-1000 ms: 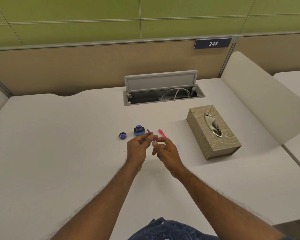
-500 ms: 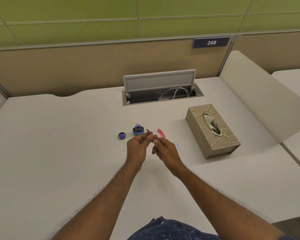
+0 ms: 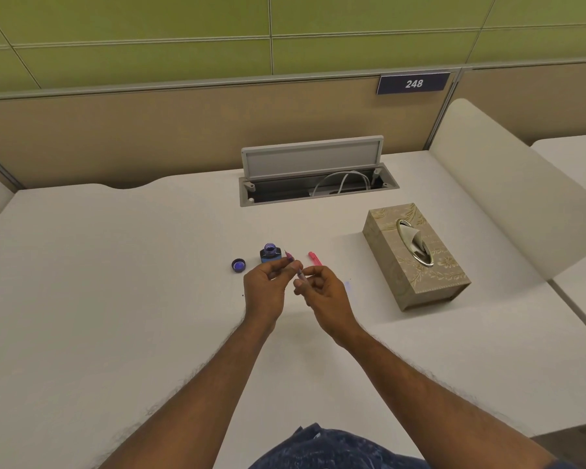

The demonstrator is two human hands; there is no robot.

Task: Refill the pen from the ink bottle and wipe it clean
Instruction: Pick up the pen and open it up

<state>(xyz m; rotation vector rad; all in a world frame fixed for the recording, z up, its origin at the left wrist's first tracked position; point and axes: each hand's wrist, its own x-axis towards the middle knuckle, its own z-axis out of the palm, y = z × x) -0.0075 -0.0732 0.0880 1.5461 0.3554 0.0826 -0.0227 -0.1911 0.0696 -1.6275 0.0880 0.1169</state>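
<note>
My left hand [image 3: 266,286] pinches the front section of a small pink pen [image 3: 290,258], its nib pointing up and away toward the ink bottle. My right hand [image 3: 322,289] pinches the rear end of the same pen, a slim clear tube between thumb and fingers. The open blue ink bottle [image 3: 270,252] stands just beyond my left hand. Its round blue cap [image 3: 238,265] lies to the bottle's left. A pink pen piece [image 3: 314,258] lies on the desk beyond my right hand.
A beige patterned tissue box [image 3: 416,262] with a tissue sticking out sits to the right. An open cable hatch [image 3: 315,182] with white cables is at the back of the white desk [image 3: 115,282]. A curved side partition [image 3: 508,198] rises on the right.
Both hands stay together over the desk, holding the pen. My right-hand fingers have shifted slightly along the pen's rear end. The view has drifted a little.
</note>
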